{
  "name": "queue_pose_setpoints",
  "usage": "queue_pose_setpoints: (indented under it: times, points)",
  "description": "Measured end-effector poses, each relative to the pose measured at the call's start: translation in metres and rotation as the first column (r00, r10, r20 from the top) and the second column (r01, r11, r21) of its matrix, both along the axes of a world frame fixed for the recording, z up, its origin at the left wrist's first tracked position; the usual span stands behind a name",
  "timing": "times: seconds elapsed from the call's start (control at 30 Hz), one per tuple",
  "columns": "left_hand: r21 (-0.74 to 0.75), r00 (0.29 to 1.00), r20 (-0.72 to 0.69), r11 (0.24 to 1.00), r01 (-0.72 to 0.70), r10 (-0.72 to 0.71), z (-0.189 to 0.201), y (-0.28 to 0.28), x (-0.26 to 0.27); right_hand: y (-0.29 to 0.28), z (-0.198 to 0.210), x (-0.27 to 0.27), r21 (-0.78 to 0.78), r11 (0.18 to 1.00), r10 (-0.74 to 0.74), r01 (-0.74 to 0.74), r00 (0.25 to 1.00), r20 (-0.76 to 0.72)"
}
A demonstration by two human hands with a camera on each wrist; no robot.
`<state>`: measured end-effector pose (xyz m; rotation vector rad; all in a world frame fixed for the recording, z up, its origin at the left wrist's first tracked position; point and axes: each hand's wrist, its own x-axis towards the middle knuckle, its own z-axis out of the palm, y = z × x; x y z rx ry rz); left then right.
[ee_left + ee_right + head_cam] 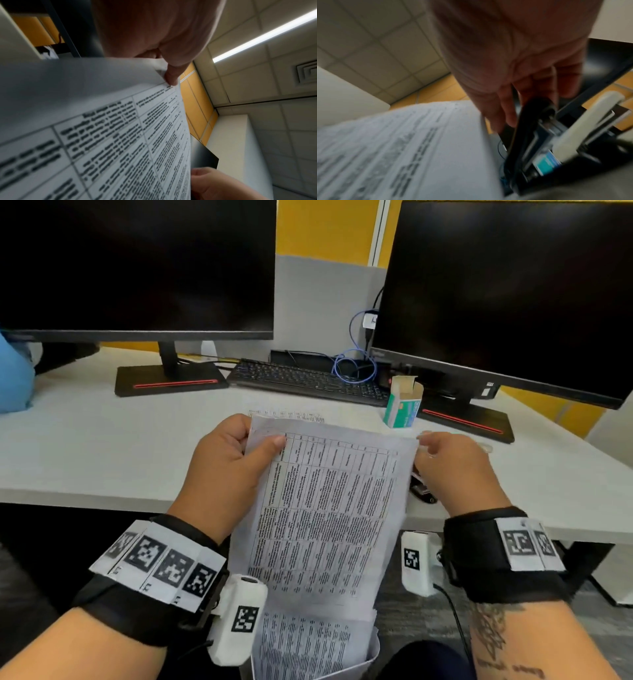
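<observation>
White paper [325, 508], several sheets printed with close black tables, is held up off the desk [102, 446] and tilted toward the person. Its top edge is over the front part of the desk, and its lower sheets hang past the desk edge toward the lap.

Left hand [226, 470]: grips the top left corner, with the thumb [270, 444] pressed flat on the printed face and the fingers curled behind the stack. The wrist is straight and the forearm enters from the lower left. In the left wrist view a fingertip [171, 77] bears on that same corner.

Right hand [459, 474]: back upward at the paper's top right corner, fingers bent down over a black stapler [423, 491]. The stapler lies on the desk just beside the paper's right edge. The right wrist view is blurred and shows the fingers [505, 108] lying against the stapler's dark upper arm. Whether they clasp it or merely touch it cannot be told.

Surroundings: one more printed sheet [291, 415] lies flat on the desk just beyond the held paper's top edge. A green and white cardboard box [402, 405], flap open, stands near the right hand, in front of the foot of the right monitor [513, 302]. A black keyboard [308, 381] lies farther back, between the two monitor stands. The left monitor [137, 268] is dark, like the right. The desk top shows wide to the left of the left hand. It is narrower on the right, where the box and the monitor foot stand close.
</observation>
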<state>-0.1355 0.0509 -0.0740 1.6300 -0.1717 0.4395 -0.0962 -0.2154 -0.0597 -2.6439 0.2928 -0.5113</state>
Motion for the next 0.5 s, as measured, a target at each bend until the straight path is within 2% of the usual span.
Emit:
queue_pose_setpoints:
  times: [0.1, 0.3, 0.37, 0.43, 0.5]
  points:
    - [0.032, 1.0, -0.012, 0.999, 0.01, -0.009, -0.002, 0.003, -0.001, 0.002, -0.014, 0.012, -0.071, 0.997, -0.008, -0.006, 0.98, -0.197]
    - [0.037, 0.999, -0.024, 0.999, 0.022, -0.021, -0.002, 0.002, -0.004, 0.005, -0.018, 0.015, -0.008, 0.992, -0.126, 0.127, 0.97, -0.21]
    - [0.034, 0.999, -0.031, 0.999, 0.014, -0.013, -0.003, 0.004, -0.003, 0.002, -0.016, 0.012, 0.084, 0.987, -0.126, 0.138, 0.983, -0.137]
    - [0.036, 1.0, -0.025, 0.999, -0.007, 0.008, -0.003, 0.005, -0.004, -0.002, -0.011, 0.006, 0.236, 0.964, -0.127, 0.12, 0.992, 0.015]
    - [0.085, 0.999, -0.007, 0.996, -0.041, 0.041, -0.002, 0.004, -0.004, -0.001, 0.0, -0.003, 0.436, 0.9, -0.109, 0.005, 0.971, 0.214]
